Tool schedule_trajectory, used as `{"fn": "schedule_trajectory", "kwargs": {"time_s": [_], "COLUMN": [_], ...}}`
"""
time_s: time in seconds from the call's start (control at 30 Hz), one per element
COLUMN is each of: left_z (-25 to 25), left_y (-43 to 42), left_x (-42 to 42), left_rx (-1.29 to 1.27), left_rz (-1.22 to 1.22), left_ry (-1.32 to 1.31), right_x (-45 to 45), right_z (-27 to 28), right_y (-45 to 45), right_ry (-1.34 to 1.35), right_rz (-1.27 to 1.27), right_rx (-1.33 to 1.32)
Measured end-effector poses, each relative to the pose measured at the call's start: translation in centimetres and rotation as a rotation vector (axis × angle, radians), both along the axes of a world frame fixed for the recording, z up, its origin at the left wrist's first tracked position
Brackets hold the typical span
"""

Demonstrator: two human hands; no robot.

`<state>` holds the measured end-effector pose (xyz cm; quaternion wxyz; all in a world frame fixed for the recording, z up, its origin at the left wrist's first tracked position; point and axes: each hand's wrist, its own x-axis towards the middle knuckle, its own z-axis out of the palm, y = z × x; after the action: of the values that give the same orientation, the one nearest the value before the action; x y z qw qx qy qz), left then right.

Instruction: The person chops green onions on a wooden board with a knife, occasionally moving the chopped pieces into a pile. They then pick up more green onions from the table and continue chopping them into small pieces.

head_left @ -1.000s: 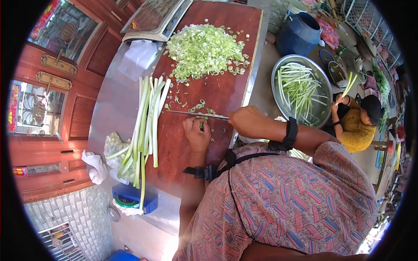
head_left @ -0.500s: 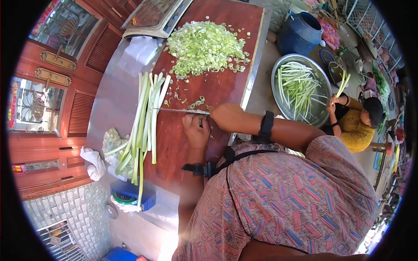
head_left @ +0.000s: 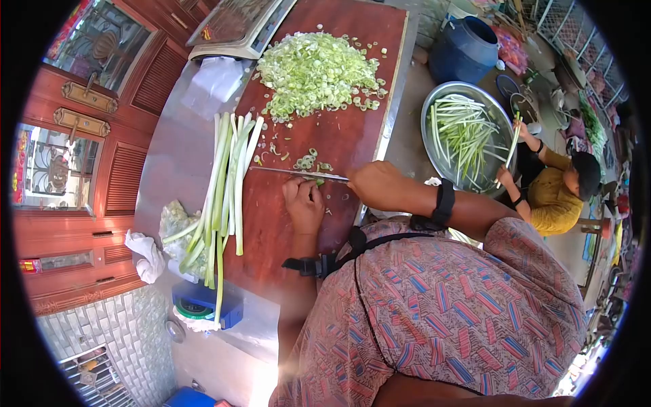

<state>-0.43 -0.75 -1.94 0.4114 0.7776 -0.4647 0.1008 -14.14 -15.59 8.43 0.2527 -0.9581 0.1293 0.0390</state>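
A thin-bladed knife [head_left: 288,171] lies across the red cutting board [head_left: 268,234], its handle end in the closed fist of my right hand [head_left: 376,185]. Just on the near side of the blade, my left hand [head_left: 303,205] has its fingers curled round a short green onion end [head_left: 319,182], mostly hidden by them. Fresh green onion slices [head_left: 306,161] sit beyond the blade. Farther up the board spreads a large heap of chopped green onion [head_left: 315,74]. To the left of my left hand rests a bunch of long green onion stalks [head_left: 224,180].
A scale [head_left: 241,30] stands at the board's far left. Plastic bags [head_left: 215,85] and a blue-based item [head_left: 230,308] are on the metal table. Off to the right, a person [head_left: 553,193] holds stalks over a metal basin [head_left: 428,139] of green onions, near a blue barrel [head_left: 463,51].
My right hand has shifted right with the knife, whose blade now shows more fully. Slices beyond the blade have spread. The other person's hands have moved apart along the stalks.
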Motion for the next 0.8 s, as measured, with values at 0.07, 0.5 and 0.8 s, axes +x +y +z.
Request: {"fn": "schedule_trajectory", "kwargs": {"time_s": [0.07, 0.5, 0.8], "left_z": [0.1, -0.3, 0.1], "left_y": [0.0, 0.0, 0.4], "left_x": [0.0, 0.2, -0.1], "left_rx": [-0.008, 0.034, -0.054], "left_rz": [-0.002, 0.006, 0.080], "left_ry": [0.008, -0.009, 0.079], "right_x": [-0.2, 4.3, 5.0], "right_z": [0.7, -1.9, -2.5], "right_y": [0.0, 0.7, -0.2], "right_ry": [0.016, 0.040, -0.035], "right_rz": [0.003, 0.052, -0.149], "right_rx": [-0.011, -0.029, 0.179]}}
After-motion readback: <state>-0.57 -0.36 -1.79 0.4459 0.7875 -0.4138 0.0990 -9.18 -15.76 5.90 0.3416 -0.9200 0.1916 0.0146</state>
